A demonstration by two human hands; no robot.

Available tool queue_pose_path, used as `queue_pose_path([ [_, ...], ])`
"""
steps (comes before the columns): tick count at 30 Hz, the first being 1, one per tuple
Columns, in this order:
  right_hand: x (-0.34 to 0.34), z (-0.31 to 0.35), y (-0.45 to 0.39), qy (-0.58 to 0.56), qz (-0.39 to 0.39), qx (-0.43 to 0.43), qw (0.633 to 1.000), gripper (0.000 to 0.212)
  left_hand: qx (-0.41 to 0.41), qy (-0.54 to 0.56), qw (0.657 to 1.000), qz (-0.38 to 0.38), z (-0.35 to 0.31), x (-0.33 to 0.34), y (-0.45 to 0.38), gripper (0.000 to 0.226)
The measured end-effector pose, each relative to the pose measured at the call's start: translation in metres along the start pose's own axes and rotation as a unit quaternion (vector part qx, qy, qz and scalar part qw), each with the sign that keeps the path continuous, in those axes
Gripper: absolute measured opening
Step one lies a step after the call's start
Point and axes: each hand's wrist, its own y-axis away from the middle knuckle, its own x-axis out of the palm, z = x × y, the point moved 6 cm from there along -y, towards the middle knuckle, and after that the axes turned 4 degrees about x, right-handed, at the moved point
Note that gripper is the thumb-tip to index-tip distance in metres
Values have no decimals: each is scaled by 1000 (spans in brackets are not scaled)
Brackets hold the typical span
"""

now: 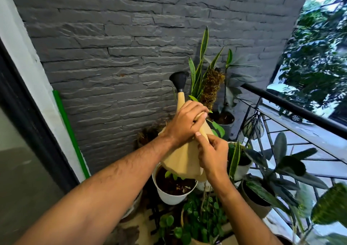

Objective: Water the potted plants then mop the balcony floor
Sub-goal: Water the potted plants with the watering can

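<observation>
Hands (199, 137) grip watering can (183, 158) between them.

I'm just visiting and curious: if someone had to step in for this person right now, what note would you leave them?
Left hand: grips the beige watering can high up, near its neck.
Right hand: holds the can's side lower down.
The can's black rose points up toward the wall, so no water is pouring.
The can is above the white pot; more potted plants stand along the railing.
Done: cannot tell which pots are watered.
Left: watering, then mopping; no mop clearly in view.
</observation>
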Motion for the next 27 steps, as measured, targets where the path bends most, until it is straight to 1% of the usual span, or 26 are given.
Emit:
queue_pose_path([
  [5,-59,7,5,4,-10,-8,1000,50,15,3,1000,-15,-45,35,-15,19],
  [7,-87,10,2,9,-15,-11,1000,46,22,6,1000,-22,-62,55,-25,18],
  [12,-177,11,-22,23,-21,-10,999,45,32,18,998,-49,-113,123,-61,16],
  [16,-251,4,-51,49,-39,-18,998,51,31,39,997,-60,-143,186,-90,14],
  [21,-317,0,-88,102,-44,-22,994,50,9,58,996,-67,-153,255,-120,16],
  [24,-342,2,-110,145,-41,-33,988,49,6,64,996,-69,-152,287,-137,15],
  [27,-358,-3,-139,160,-28,-13,987,48,-9,70,994,-82,-143,312,-155,15],
])
